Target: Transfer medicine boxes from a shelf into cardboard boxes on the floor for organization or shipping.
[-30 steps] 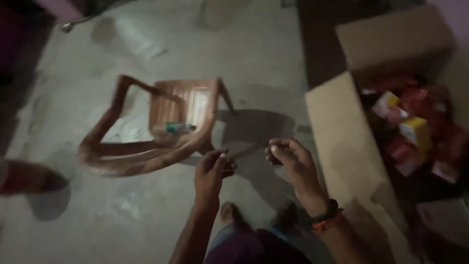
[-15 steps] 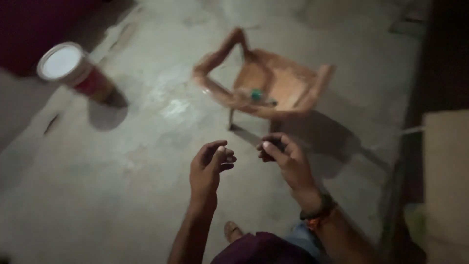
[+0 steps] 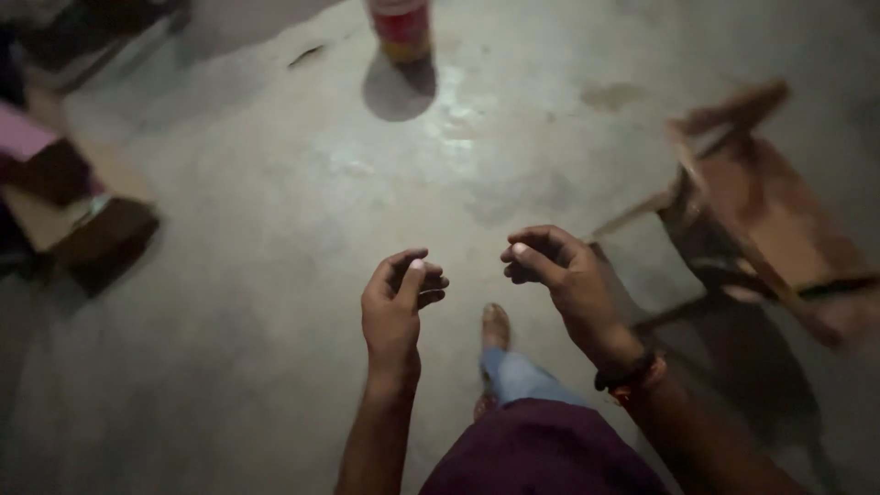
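Single view only; no second view to share ground with. The camera sits on the person's head and looks steeply down and forward at the floor. The left hand and right hand sit close, low in the centre of the frame. A foot lies directly below. A chair lies near at the right; a bucket is cut by the top edge.

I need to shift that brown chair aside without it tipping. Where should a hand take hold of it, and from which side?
Probably by the top rail of the backrest on the chair, coming from the left, where the right hand is nearest. It is a long bar, clear of the seat. The view is blurred, so this is tentative.
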